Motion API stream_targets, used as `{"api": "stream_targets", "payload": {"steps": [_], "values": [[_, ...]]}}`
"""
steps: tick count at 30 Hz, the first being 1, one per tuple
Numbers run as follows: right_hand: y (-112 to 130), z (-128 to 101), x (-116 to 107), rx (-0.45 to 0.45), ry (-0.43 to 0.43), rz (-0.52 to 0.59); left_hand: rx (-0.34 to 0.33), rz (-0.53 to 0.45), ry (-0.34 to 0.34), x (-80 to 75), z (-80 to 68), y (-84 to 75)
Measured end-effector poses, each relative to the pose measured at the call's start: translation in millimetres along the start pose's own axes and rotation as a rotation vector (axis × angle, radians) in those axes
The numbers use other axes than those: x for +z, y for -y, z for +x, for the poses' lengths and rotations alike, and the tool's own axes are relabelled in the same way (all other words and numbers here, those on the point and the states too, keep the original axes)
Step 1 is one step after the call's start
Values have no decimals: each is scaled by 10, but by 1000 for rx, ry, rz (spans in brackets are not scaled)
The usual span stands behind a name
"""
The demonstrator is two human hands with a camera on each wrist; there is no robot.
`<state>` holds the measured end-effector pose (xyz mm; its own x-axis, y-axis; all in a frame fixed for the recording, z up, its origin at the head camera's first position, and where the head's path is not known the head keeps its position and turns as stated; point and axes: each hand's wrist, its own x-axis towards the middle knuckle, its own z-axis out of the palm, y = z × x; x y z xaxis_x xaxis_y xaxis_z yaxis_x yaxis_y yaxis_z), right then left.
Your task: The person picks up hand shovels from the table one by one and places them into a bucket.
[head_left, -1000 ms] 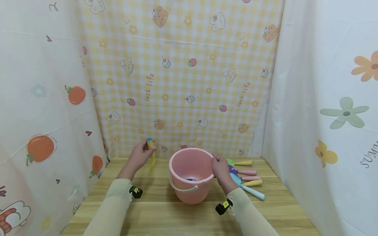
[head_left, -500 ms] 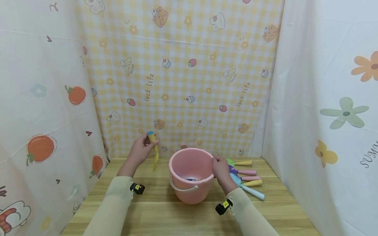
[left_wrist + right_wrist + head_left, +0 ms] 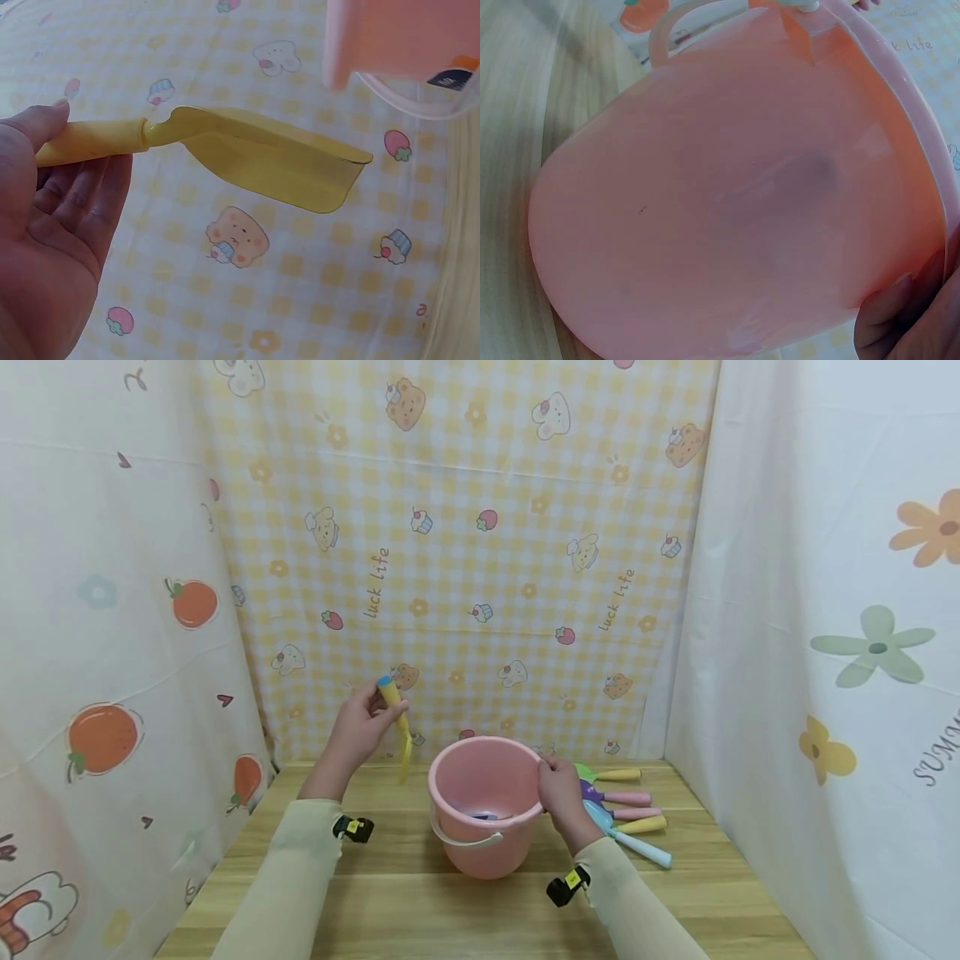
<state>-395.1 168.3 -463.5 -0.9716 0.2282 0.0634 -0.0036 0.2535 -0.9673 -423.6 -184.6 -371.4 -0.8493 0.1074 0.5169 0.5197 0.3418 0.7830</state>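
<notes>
My left hand (image 3: 360, 727) grips the handle of a small yellow garden trowel (image 3: 277, 161), held in the air left of the bucket. In the head view the handle's blue end points up and the blade hangs down. A pink bucket (image 3: 483, 852) stands upright on the wooden table. My right hand (image 3: 562, 789) pinches its rim on the right side; in the right wrist view those fingers (image 3: 885, 311) curl at the rim. Something dark (image 3: 486, 816) lies inside the bucket, too small to identify.
Right of the bucket lie several trowels with yellow, pink and light-blue handles, one of them a light-blue trowel (image 3: 641, 847). The bucket's white carrying handle (image 3: 468, 843) hangs down in front. Patterned cloth walls (image 3: 480, 568) enclose the table (image 3: 420, 910) at the back and sides.
My left hand has risen and shifted slightly right with the yellow trowel, which now tilts more. The right hand and bucket have stayed in place.
</notes>
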Motion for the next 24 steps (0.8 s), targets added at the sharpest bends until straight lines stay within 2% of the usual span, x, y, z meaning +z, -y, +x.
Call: {"api": "stream_targets", "payload": {"steps": [11,17,24], "values": [[-21,5,3,2,8,-8,90,-43,4,117,78,-183],[-18,8,-1,1,7,-12,121,-14,0,217,115,-300],[2,-5,-2,1,-2,-20,181,-18,59,380,143,-398]]}}
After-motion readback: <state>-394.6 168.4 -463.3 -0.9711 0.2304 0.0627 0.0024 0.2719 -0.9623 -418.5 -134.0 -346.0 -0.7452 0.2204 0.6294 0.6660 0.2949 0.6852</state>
